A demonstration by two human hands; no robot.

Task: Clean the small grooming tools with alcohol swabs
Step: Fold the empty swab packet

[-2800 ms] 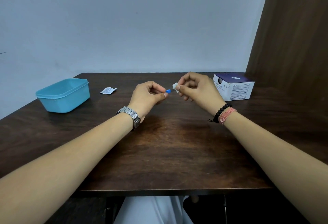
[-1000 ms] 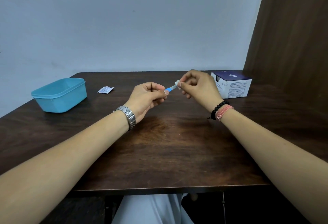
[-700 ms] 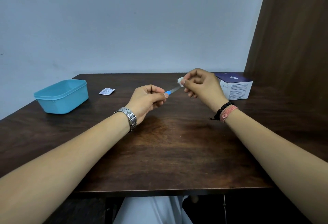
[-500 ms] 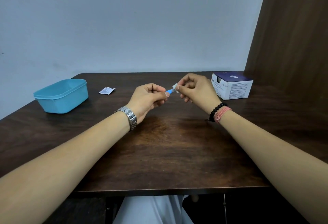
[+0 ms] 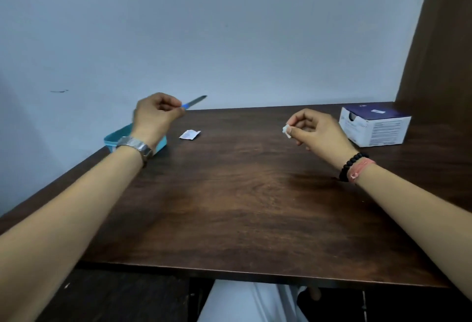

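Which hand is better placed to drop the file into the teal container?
Left. The left hand already pinches the file and hovers above the teal container. The right hand pinches the swab, far from it.

A plain pale blue-grey wall [image 5: 229, 28] fills the back of the room, bearing a small dark mark [image 5: 59, 91] at its left. At the right, a dark brown wood-grain panel [image 5: 444, 35] stands upright from the desk's far corner. The desk [image 5: 242, 207] is dark brown wood with a glossy, grained top, reflecting soft, even light near its middle.
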